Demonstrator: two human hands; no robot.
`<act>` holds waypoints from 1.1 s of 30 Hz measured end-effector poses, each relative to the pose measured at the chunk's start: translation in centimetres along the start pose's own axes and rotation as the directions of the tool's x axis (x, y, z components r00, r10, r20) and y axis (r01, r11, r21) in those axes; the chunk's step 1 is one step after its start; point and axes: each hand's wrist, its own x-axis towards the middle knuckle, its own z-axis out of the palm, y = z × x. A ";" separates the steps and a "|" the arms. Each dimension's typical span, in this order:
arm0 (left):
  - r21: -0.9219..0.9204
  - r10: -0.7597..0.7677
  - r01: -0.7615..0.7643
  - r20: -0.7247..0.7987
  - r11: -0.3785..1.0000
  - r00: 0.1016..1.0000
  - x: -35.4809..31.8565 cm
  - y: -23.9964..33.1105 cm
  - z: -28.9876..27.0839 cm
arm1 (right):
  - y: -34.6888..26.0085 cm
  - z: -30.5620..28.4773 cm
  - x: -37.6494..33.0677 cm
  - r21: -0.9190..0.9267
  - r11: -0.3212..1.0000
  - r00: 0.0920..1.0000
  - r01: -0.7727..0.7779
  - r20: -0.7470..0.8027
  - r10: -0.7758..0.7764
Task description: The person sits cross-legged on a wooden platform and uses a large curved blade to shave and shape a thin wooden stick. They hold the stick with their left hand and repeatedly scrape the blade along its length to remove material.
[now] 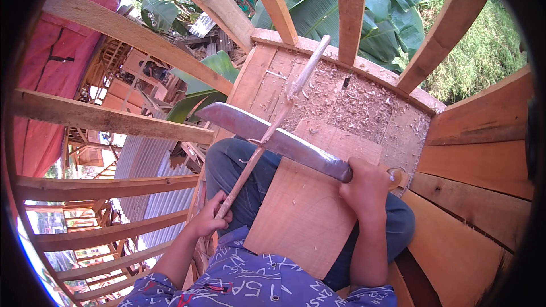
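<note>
My left hand [215, 216] is closed round the lower end of a peeled wooden stick [242, 181], which slants up and away to the right past a knotty bump. My right hand [365, 187] grips the handle of a machete [301, 146], whose wide metal blade points left. The blade crosses the stick about midway, and a small curl of wood shows at the crossing. A rounded wooden handle end [395, 177] sticks out beyond my right fist. Under the blade, a flat wooden board [304, 210] lies across my lap.
Pale shavings [364, 99] litter the plank floor [259, 82] ahead of my knees. Wooden slats [114, 122] form a railing on the left and far sides, and a plank wall [478, 165] rises on the right. Banana leaves [307, 5] and corrugated sheets [148, 170] show beyond.
</note>
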 end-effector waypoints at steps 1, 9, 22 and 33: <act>0.008 -0.006 0.006 -0.008 1.000 1.000 -0.1 0.2 0.1 | 0.0 0.0 0.0 0.011 1.000 1.000 -0.009 0.029 0.009; 0.062 0.001 0.000 -0.009 0.998 1.000 -0.2 -0.2 -0.2 | -0.8 -0.9 -0.6 0.040 0.999 0.974 -0.030 0.228 0.020; 0.251 0.164 -0.177 0.069 0.952 0.984 -0.4 -1.3 -1.4 | -4.6 -1.4 -3.6 -0.171 0.955 0.928 -0.241 0.248 0.279; 0.270 0.218 -0.266 0.194 0.925 0.956 0.1 -1.3 -2.8 | -8.3 -2.3 -7.7 0.170 0.888 0.841 -0.428 0.434 0.322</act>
